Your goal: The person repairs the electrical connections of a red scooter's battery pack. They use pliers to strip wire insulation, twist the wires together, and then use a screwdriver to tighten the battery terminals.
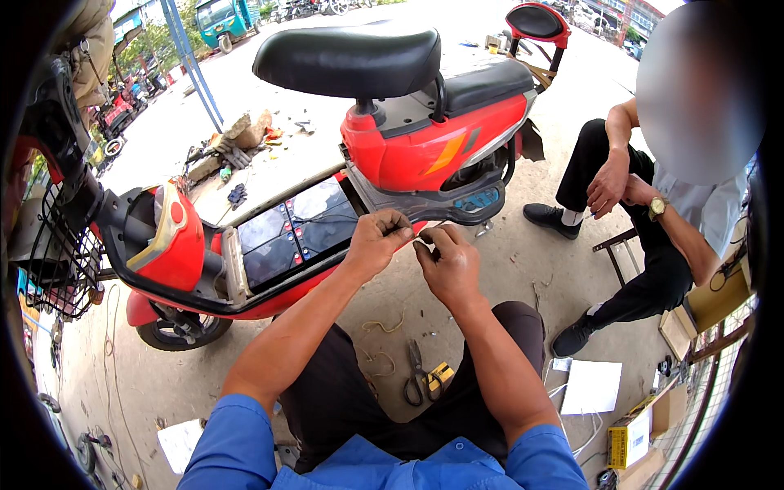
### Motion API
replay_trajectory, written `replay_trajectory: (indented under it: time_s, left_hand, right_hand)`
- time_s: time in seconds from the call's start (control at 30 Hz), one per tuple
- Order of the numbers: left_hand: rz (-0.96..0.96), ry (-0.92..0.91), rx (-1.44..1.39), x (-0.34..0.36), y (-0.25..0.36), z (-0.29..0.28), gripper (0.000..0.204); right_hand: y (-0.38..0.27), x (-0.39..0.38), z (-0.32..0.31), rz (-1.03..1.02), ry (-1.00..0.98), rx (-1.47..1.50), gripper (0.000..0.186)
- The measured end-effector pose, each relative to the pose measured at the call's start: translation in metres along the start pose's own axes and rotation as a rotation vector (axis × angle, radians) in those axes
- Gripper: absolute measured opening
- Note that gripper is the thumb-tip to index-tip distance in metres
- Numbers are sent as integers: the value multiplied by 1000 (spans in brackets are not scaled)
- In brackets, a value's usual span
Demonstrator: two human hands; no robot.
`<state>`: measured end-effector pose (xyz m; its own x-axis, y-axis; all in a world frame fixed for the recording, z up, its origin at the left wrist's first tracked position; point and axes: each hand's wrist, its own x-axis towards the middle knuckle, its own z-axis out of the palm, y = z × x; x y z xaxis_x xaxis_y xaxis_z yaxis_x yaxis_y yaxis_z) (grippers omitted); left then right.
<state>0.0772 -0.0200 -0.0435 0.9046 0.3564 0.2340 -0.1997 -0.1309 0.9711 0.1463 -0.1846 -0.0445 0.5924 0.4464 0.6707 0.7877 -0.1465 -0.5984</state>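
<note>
My left hand [377,239] and my right hand [445,260] meet in front of me, fingertips pinched together on a thin wire [418,237] stretched between them. They hover just in front of a red electric scooter [425,147] whose floor panel is off, showing dark batteries [294,233] in the open tray. The scooter's black seat [347,59] is tilted up. On the ground between my knees lie scissors [415,371] and a small yellow tool [438,377].
A seated person in black trousers [621,237] sits on a stool at the right, hands together. Cardboard boxes [633,441] and white paper [592,385] lie at the lower right. Wire scraps [384,325] dot the concrete. A front basket [57,253] is at the left.
</note>
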Motion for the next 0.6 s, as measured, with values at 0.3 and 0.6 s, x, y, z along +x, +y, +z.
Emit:
replay_trajectory:
  time_s: [0.3,0.6]
  left_hand:
    - [8,-23,68,0,-3,-1,2]
    - [-2,-10,78,0,3,0,2]
  right_hand:
    - [2,3,2,941,-286,959,23]
    - [16,0,-3,748,-282,616,27]
